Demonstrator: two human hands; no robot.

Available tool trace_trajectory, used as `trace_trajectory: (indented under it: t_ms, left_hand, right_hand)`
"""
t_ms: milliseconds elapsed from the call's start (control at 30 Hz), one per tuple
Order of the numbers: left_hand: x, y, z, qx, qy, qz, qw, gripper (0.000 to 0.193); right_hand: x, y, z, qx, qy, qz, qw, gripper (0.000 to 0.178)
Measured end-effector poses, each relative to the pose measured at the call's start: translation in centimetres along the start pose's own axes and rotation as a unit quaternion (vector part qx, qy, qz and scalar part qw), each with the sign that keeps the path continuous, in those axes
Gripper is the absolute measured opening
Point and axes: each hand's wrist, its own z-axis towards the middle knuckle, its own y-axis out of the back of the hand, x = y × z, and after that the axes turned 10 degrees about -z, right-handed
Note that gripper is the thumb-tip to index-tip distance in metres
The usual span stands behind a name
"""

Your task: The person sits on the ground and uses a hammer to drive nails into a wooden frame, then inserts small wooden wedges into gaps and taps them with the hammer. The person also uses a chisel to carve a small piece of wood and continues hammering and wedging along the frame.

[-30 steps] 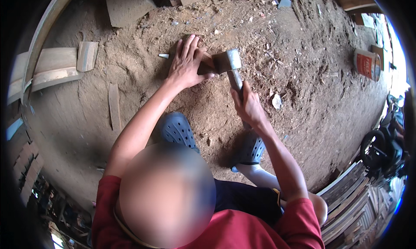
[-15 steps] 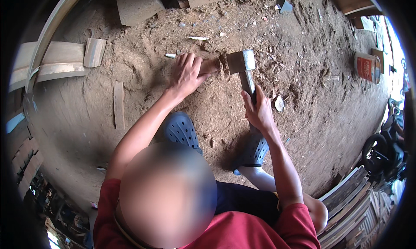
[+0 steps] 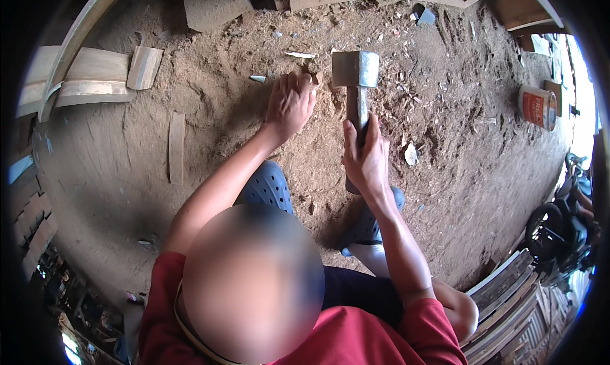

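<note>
My right hand is wrapped round the dark handle of a hatchet with a broad, blocky metal head. The head is raised just right of my left hand, above the ground. My left hand is closed, knuckles up, on a short brown wood piece. Only a little of that piece shows past my fingers; the rest is hidden. A small pale sliver lies left of my left hand, and a longer pale strip lies beyond it. My blue clogs are on the ground below my hands.
Wood chips litter the dirt floor at the right. A flat wooden strip and curved boards lie at the left. A red and white bucket stands at the far right, above a motorcycle and stacked boards.
The hatchet head has risen and shifted slightly, away from the brown wood piece. My left hand has turned and moved a little right, so less of the piece shows.
</note>
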Motion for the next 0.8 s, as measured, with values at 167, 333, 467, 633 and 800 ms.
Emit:
trace_trajectory:
  t_ms: [167, 333, 467, 633, 800]
  left_hand:
    - [-0.1, -0.8, -0.2, -0.039, -0.008, -0.001, 0.999, 0.024]
    - [1.2, -2.1, -0.8, -0.05, -0.034, 0.024, 0.998, 0.02]
    - [-0.3, -1.5, -0.5, -0.011, 0.019, -0.008, 1.0, 0.026]
    - [-0.3, -1.7, -0.4, -0.029, 0.027, -0.014, 0.999, 0.015]
    - [1.6, -3.7, -2.0, 0.009, 0.047, -0.028, 0.998, 0.02]
  right_hand:
    - [-0.7, -1.1, 0.2, 0.027, 0.011, -0.06, 0.998, 0.025]
    - [-1.4, -0.8, 0.8, 0.062, -0.074, -0.015, 0.995, 0.028]
    - [-0.3, -0.6, 0.0, 0.013, -0.054, 0.034, 0.998, 0.027]
    - [-0.3, -1.5, 0.7, 0.062, -0.059, -0.003, 0.996, 0.026]
    - [-0.9, -1.5, 1.1, 0.048, -0.093, -0.005, 0.994, 0.031]
